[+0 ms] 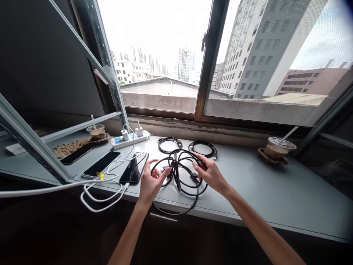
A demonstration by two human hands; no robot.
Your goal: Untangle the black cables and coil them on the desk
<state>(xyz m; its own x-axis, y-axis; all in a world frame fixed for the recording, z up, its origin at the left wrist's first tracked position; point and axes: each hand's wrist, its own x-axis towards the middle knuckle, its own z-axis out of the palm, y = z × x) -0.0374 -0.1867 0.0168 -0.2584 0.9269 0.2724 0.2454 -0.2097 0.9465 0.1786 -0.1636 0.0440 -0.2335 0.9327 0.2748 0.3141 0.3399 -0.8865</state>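
In the head view a tangled black cable [177, 176] lies in loose loops near the desk's front edge, one loop hanging over it. Dark plug ends show among the loops, their kind too small to tell. My left hand [151, 182] is at the left side of the loops, fingers curled around a strand and thumb apart from the index finger. On the right side, my right hand [211, 173] grips the upper right loops between thumb and fingers. Behind the tangle lie two coiled black cables, a left coil [170, 145] and a right coil [203, 148] with a USB plug.
Left of my hands lie a black phone [134, 168], another phone [102, 164] and white charging cables [96, 209]. A power strip [130, 140] with chargers sits by the window. Drink cups stand at the right [277, 147] and far left [96, 131]. A metal shelf frame [79, 127] rises at left.
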